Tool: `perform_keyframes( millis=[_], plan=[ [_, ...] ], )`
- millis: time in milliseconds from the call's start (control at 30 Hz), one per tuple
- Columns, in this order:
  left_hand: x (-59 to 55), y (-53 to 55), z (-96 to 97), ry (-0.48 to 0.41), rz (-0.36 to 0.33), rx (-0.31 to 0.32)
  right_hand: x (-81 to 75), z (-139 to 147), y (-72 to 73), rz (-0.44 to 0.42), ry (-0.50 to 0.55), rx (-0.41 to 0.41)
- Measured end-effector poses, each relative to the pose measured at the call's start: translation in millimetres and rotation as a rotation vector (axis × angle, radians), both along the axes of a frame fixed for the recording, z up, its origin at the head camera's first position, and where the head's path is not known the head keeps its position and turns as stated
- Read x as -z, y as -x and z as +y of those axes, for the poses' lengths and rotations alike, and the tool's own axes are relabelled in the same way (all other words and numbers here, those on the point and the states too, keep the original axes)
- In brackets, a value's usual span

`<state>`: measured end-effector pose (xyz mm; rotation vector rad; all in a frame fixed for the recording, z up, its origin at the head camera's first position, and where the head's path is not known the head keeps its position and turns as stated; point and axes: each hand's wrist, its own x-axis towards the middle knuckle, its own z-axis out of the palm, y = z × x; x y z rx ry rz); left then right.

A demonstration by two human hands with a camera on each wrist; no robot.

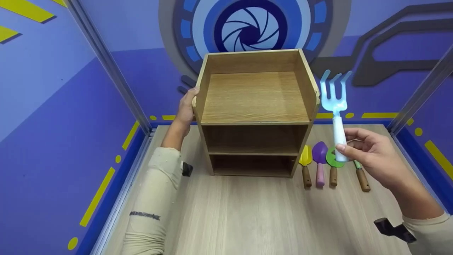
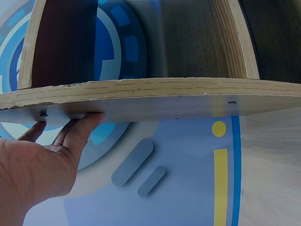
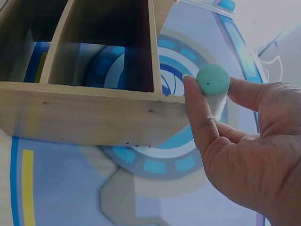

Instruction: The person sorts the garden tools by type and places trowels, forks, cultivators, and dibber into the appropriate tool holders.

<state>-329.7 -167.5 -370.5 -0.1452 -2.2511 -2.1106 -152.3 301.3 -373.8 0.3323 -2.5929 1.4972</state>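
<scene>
A light-blue garden hand fork (image 1: 334,102) is held up, tines upward, at the right of the wooden shelf. My right hand (image 1: 377,154) pinches its pale handle between thumb and fingers. The right wrist view shows the handle's mint-green round end (image 3: 213,80) in that pinch. On the left, my left hand (image 1: 185,109) rests against the outer side of the wooden shelf (image 1: 253,97), near its upper compartment. The left wrist view has the fingers (image 2: 84,132) fairly straight, their tips touching the side panel.
On the table right of the shelf lie a yellow trowel (image 1: 305,156), a purple trowel (image 1: 320,152), a green-headed tool (image 1: 333,175) and another brown-handled tool (image 1: 362,180), partly hidden by the hand. Blue printed walls (image 1: 141,78) enclose the table (image 1: 240,212).
</scene>
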Motion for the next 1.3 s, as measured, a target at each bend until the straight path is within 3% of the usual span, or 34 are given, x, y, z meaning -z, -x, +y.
perform_keyframes(
  millis=[300,633,1000,1300],
  plan=[
    [0.3,1.0,-0.8,0.016,0.003,0.001,-12.5,-26,2.5,-0.008,0.042,-0.082],
    [0.1,-1.4,1.1,0.008,-0.009,0.015,-16.8,-55,15.5,-0.075,0.075,-0.159],
    [-1.0,0.5,0.0,0.044,0.015,0.009,-12.4,-93,41.6,-0.163,0.126,-0.215],
    [0.5,0.1,-0.3,-0.006,0.012,0.005,-17.1,-125,71.7,-0.248,0.203,-0.249]
  ],
)
